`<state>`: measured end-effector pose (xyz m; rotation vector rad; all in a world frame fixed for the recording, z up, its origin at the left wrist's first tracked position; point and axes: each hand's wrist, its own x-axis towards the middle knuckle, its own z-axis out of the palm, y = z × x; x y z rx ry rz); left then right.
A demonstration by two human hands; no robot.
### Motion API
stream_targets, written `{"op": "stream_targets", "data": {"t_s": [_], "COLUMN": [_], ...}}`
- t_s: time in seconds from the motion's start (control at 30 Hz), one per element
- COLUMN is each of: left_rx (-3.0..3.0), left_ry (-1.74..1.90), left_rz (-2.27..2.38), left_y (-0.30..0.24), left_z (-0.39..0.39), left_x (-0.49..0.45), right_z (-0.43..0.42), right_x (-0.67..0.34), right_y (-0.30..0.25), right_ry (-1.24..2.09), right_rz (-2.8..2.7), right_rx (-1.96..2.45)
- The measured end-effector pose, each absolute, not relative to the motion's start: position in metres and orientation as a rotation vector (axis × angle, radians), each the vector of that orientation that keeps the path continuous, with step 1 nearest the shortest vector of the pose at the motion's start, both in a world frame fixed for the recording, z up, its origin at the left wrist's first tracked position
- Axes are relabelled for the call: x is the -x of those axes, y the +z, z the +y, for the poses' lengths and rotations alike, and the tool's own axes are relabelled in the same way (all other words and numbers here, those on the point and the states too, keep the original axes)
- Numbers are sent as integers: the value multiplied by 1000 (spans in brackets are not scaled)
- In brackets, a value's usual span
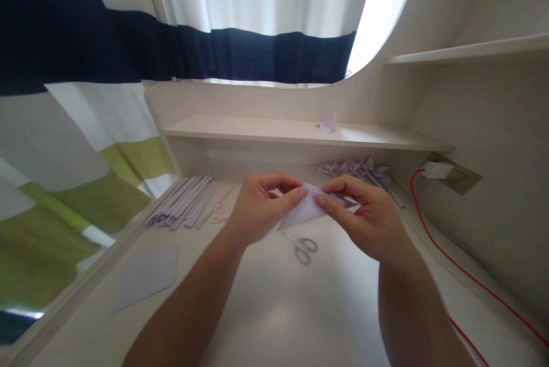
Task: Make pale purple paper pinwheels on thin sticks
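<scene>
Between my two hands, above the middle of the desk, is a folded piece of pale lilac paper (305, 210). My left hand (266, 207) pinches its upper left part between thumb and fingers. On the other side my right hand (358, 212) grips the paper near its right end, thumb in front. A darker folded tip sticks out by the right fingers. Below the paper a pair of scissors (303, 250) with grey handles lies on the desk, its blades partly hidden by the paper.
Rolled paper sticks (184, 201) lie in a row at the left. Nearer is a flat lilac sheet (148, 275). Folded paper pieces (360, 170) are heaped at the back right. A small paper piece (327, 122) stands on the shelf (257, 128). A red cable (446, 258) hangs from a white charger (437, 170).
</scene>
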<state>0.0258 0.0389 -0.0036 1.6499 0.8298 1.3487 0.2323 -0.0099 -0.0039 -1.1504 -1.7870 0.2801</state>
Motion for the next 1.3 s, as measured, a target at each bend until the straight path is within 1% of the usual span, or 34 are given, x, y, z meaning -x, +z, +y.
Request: {"op": "stream_targets", "data": {"t_s": [0.37, 0.57, 0.77, 1.1, 1.3], "left_rx": [-1697, -1711, -1679, -1621, -1562], "left_ry": [1366, 1501, 1608, 1640, 1677], "left_rz": [772, 720, 683, 699, 693], "left_y": [0, 3, 4, -2, -4], "left_z": [31, 26, 22, 18, 19], "left_x": [-23, -20, -21, -25, -29], "right_z": [-14, -19, -24, -28, -27], "right_x": [-231, -229, -235, -230, -231], "right_y": [-3, 1, 7, 12, 11], "right_ry": [302, 471, 630, 690, 657], "right_rz": [-1752, -1570, -1484, -1398, -1357], "right_rx": [1113, 976, 959, 899, 875]}}
